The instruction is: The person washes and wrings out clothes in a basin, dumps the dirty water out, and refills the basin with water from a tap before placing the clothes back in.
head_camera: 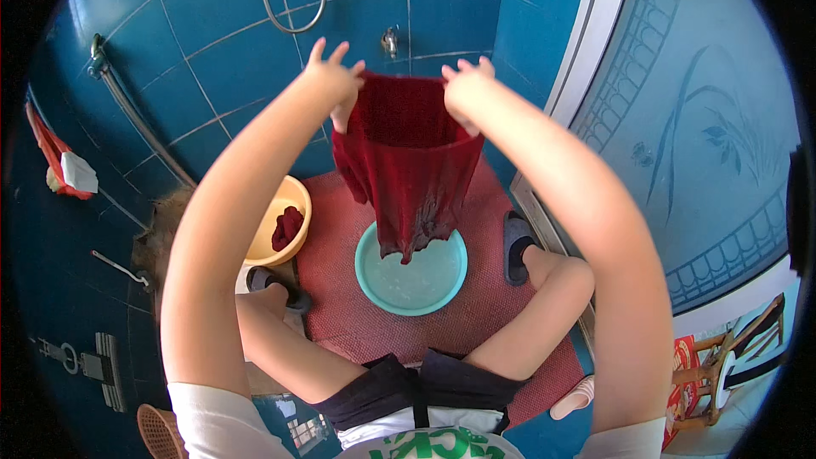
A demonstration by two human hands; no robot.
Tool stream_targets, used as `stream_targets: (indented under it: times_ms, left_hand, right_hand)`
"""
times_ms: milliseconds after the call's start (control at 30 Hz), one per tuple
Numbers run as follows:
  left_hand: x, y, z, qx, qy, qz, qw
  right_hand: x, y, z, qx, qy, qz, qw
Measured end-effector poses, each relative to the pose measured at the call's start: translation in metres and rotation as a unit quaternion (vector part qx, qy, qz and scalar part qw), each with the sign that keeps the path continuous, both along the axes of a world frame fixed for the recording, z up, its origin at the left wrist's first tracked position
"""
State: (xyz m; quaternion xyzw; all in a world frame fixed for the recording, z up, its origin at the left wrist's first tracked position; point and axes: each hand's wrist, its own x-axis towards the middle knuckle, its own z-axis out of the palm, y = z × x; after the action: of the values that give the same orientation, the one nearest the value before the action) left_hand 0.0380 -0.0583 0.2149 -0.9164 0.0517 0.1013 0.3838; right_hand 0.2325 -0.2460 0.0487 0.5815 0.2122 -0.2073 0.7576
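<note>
A dark red wet garment (414, 172) hangs by its open upper edge between my two hands. My left hand (335, 86) grips it at the left side of that opening, some fingers raised. At the right side my right hand (467, 92) holds the other edge. The opening is spread and the inside of the cloth shows. Below hangs the garment's lower end, over a turquoise basin (411, 303) of cloudy water. From this angle I cannot tell whether the cloth touches the water.
A yellow basin (299, 229) holding dark red cloth (288, 228) stands left on the red mat (331, 223). A tap (390, 43) and shower hose (290, 29) are on the blue tiled wall. Right are a frosted glass door (701, 115), a pink slipper (572, 397) and a wooden chair (714, 370).
</note>
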Motion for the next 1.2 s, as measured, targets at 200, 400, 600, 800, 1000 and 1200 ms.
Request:
stream_targets:
  times_ms: [200,400,600,800,1000,1200]
  left_hand:
    - [0.004,0.019,-0.192,0.025,0.068,-0.065,0.995]
    - [-0.011,-0.001,-0.377,-0.024,0.182,-0.049,0.982]
    - [-0.032,-0.014,-0.483,-0.058,0.185,-0.013,0.981]
    - [-0.058,0.004,-0.554,-0.043,0.233,0.04,0.971]
    - [-0.066,-0.023,-0.616,-0.365,0.058,0.104,0.923]
    - [-0.056,0.003,-0.633,-0.546,0.015,0.199,0.814]
  right_hand:
    - [-0.104,0.028,-0.13,0.233,0.048,-0.11,0.965]
    - [-0.173,0.014,-0.259,0.444,0.081,-0.228,0.863]
    - [-0.196,0.013,-0.356,0.467,0.124,-0.122,0.867]
    - [-0.207,0.041,-0.428,0.632,0.16,-0.244,0.718]
    - [-0.213,0.016,-0.47,0.772,-0.012,-0.241,0.588]
    - [-0.193,0.039,-0.398,0.561,0.085,-0.182,0.803]
